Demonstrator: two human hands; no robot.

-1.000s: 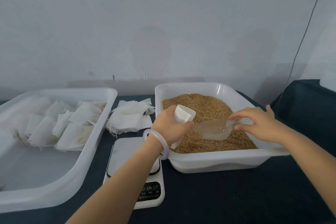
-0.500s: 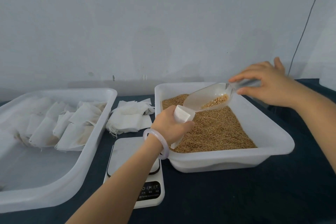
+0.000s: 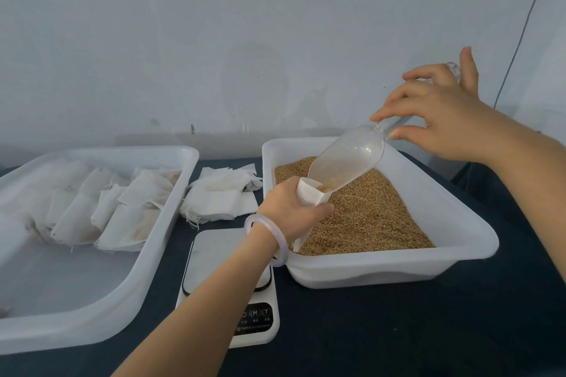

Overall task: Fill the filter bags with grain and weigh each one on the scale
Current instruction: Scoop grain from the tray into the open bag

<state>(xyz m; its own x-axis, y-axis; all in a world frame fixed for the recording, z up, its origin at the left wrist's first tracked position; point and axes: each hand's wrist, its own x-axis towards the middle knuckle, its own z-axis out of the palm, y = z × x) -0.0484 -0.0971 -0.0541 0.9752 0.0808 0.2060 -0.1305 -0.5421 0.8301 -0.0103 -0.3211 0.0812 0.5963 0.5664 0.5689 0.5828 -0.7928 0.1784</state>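
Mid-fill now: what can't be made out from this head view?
1. Fill level in the filter bag: head view, hidden by its own wall and the left hand gripping it.
2. Reading on the scale: head view, the left forearm crosses it; button labels too small.
3. Handle of the scoop: head view, mostly covered by the right hand pinching it.

scale [image 3: 211, 254] labels illegible, left tub [image 3: 76, 329] cropped at edge
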